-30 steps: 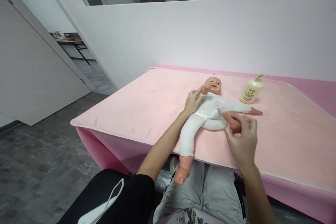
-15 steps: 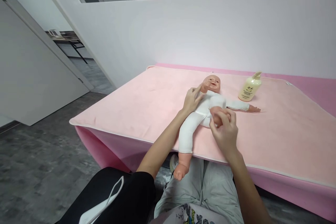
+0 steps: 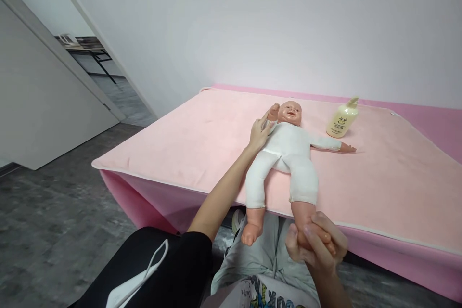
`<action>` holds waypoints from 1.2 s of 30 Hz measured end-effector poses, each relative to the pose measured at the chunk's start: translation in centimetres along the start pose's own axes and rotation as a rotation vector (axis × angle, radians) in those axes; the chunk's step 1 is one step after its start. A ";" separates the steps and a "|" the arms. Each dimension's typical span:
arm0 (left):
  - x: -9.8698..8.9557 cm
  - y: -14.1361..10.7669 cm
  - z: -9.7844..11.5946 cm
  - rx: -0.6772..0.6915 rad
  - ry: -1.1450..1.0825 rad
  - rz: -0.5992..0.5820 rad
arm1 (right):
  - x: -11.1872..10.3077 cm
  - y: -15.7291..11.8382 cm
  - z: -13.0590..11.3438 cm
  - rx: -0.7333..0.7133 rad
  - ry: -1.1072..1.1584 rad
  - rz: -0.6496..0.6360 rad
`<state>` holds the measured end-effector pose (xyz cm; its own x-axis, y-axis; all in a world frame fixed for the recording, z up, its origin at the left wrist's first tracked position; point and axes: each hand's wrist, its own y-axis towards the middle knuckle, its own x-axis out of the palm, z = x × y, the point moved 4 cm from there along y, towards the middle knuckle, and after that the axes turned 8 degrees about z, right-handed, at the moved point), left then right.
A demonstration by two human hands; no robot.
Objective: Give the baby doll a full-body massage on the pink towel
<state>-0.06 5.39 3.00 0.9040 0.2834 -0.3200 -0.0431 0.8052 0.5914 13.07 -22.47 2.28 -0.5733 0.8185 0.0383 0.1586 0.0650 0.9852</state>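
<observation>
A baby doll (image 3: pixel 288 142) in a white body suit lies on its back on the pink cloth (image 3: pixel 173 144), its head away from me and both lower legs past the table's front edge. My right hand (image 3: pixel 320 243) is wrapped round the doll's foot on the right, with that leg stretched straight toward me. At the doll's raised arm on the left, my left hand (image 3: pixel 260 132) has its fingers closed around the forearm just below the doll's hand. The doll's other arm lies out to the right.
A yellow pump bottle (image 3: pixel 342 119) stands on the cloth at the back right. Behind the table is a white wall (image 3: pixel 252 38). A door (image 3: pixel 54 86) and grey floor are at the left; my legs are under the table's front edge.
My right hand has moved down toward me with the doll's foot, and that leg has gone from bent up over the belly to straight. The doll's raised hand has shifted slightly away from its face.
</observation>
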 end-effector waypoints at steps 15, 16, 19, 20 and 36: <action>0.1 -1.0 1.8 0.317 0.198 -0.281 | 10.6 4.8 8.2 0.444 0.078 -0.262; 0.1 -0.9 1.7 0.289 0.192 -0.266 | 9.6 4.7 7.4 0.395 0.052 -0.190; -0.2 -0.4 1.0 0.138 0.141 -0.139 | 5.4 3.8 3.8 0.184 -0.040 0.031; -0.4 -0.3 0.6 0.074 0.099 -0.082 | 4.0 3.2 2.6 0.124 -0.066 0.058; -0.2 -0.8 1.6 -0.123 -0.318 -0.217 | 9.8 5.5 6.7 0.306 0.003 -0.276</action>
<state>0.43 3.83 3.81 0.9834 -0.0597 -0.1711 0.1300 0.8902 0.4366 13.76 -10.27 6.95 -0.6297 0.7453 -0.2193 0.2303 0.4487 0.8635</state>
